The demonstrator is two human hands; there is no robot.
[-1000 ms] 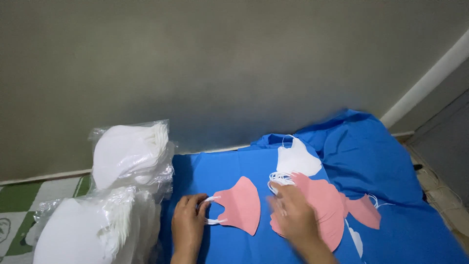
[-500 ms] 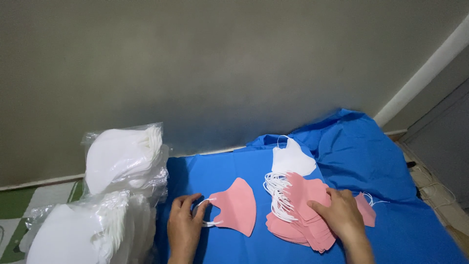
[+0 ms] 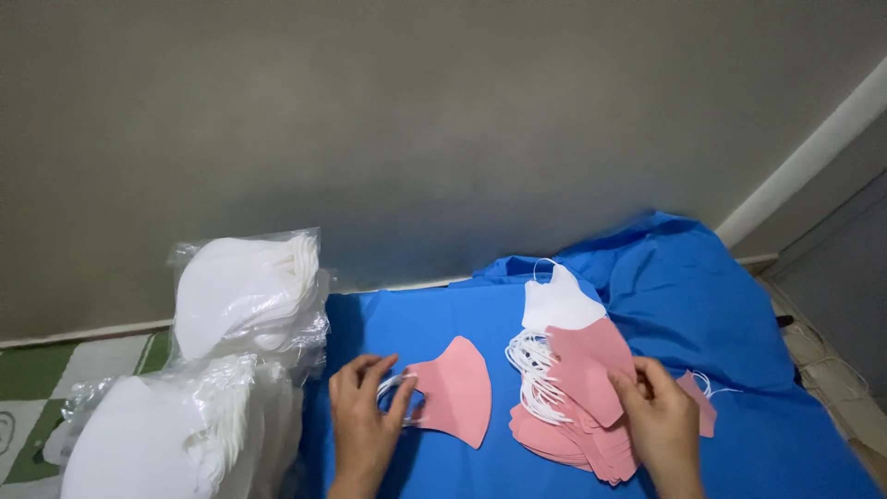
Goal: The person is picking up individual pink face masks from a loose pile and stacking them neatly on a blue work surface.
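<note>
Head view: our left hand pinches the ear loop of one pink mask lying apart on the blue cloth; right hand grips the thick pink stack, seemingly mostly unsorted. Bagged white masks sit left.

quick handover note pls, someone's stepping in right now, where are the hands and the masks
Left hand: fingers on the white ear loop of a single pink mask lying flat on the blue cloth.
Right hand: lifting the top pink mask off the pink stack.
One white mask lies behind the stack. Bagged white masks sit at the left.
Done: one pink mask set apart. Left: most of the stack is unsorted.
</note>
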